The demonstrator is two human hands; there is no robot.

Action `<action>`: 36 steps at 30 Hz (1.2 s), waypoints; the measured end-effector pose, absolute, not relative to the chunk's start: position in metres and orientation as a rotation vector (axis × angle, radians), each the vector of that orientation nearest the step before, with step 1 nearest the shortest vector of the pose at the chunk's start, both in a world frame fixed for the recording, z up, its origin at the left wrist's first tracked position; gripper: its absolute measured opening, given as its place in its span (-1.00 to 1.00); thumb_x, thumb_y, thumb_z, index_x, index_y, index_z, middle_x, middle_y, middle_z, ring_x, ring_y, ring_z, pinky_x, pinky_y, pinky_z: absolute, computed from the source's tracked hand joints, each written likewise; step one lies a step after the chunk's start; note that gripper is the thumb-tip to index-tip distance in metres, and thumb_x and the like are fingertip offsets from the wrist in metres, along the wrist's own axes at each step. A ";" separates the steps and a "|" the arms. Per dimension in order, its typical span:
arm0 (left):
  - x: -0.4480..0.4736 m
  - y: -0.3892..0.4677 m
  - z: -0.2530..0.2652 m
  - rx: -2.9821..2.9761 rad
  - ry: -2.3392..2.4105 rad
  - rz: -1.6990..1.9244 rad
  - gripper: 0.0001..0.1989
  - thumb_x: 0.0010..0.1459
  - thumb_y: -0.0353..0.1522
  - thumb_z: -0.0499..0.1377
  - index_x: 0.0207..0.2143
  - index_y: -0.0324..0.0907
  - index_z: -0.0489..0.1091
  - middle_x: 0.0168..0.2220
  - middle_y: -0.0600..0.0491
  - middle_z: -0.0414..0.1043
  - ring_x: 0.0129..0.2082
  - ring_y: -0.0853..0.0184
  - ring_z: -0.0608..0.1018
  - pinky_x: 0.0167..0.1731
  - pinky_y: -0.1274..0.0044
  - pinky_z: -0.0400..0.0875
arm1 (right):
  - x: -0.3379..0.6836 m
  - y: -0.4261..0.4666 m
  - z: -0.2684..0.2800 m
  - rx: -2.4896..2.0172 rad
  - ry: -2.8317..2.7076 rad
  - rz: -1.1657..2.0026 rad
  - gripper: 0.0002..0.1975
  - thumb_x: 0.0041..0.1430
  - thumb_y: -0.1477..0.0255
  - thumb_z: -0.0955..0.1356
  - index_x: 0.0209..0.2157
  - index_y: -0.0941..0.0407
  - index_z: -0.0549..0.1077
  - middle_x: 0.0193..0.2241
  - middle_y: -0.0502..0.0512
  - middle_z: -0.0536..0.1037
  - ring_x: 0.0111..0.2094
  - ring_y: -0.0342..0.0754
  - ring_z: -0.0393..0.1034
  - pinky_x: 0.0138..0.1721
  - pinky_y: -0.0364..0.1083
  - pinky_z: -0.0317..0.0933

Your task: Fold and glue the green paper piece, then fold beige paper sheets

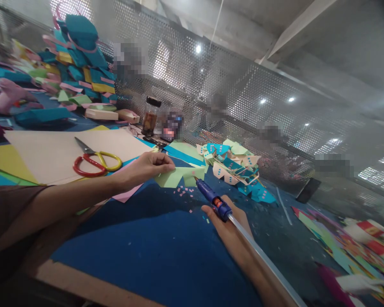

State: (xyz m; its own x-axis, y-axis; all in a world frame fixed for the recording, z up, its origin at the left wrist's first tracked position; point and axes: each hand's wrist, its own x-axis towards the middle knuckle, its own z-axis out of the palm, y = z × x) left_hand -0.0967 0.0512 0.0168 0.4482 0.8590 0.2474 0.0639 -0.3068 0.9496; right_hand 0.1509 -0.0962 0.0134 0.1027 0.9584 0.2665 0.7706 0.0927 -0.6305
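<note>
Glue stick [266,257] and glue gun [208,192] slant away leftward, nozzle [196,178] near green paper [173,177].

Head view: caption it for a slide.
Above a blue table, the left hand holds folded green paper while the right hand points a glue gun at it.

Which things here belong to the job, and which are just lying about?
Likely in the job:
Green folded paper, in the left hand
Blue plastic glue gun, in the right hand
Tiny pink paper squares
Piled, folded paper pieces, some blue, some cream

Seemingly just lying about:
Metal scissors with red and yellow handles
Clear jar with dark lid
</note>
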 end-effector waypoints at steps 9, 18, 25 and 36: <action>-0.097 0.049 0.018 1.687 0.800 0.979 -0.78 0.13 -0.19 0.27 -0.38 -0.17 0.48 -0.48 0.08 0.43 -0.50 0.41 0.41 -0.53 0.61 0.27 | 0.150 -0.096 0.013 -1.720 -1.704 0.343 -0.59 0.21 0.06 0.35 -0.46 0.06 0.20 -0.62 -0.14 0.23 -0.57 -0.18 0.11 -0.55 -0.19 0.00; -0.097 0.046 0.023 1.669 0.797 0.968 -0.75 0.12 -0.18 0.30 -0.38 -0.19 0.47 -0.50 0.11 0.40 -0.51 0.43 0.40 -0.53 0.61 0.27 | 0.147 -0.099 0.020 -1.765 -1.541 0.537 -0.54 0.13 -0.04 0.36 -0.45 0.08 0.32 -0.63 -0.11 0.24 -0.61 -0.18 0.13 -0.58 -0.17 0.06; -0.097 0.051 0.017 1.632 0.801 1.002 -0.74 0.09 -0.17 0.32 -0.38 -0.19 0.48 -0.52 0.11 0.40 -0.54 0.44 0.39 -0.56 0.61 0.23 | 0.149 -0.095 0.016 -1.757 -1.425 0.699 -0.52 0.07 -0.07 0.39 -0.39 0.10 0.39 -0.66 -0.10 0.29 -0.62 -0.15 0.20 -0.57 -0.15 0.13; -0.107 0.056 0.024 1.578 0.927 1.142 -0.78 0.05 -0.22 0.32 -0.39 -0.19 0.48 -0.52 0.09 0.41 -0.54 0.42 0.37 -0.55 0.58 0.19 | 0.151 -0.087 0.012 -1.715 -1.440 0.803 -0.54 0.06 -0.03 0.40 -0.36 0.11 0.39 -0.71 -0.15 0.26 -0.68 -0.18 0.15 -0.56 -0.14 0.13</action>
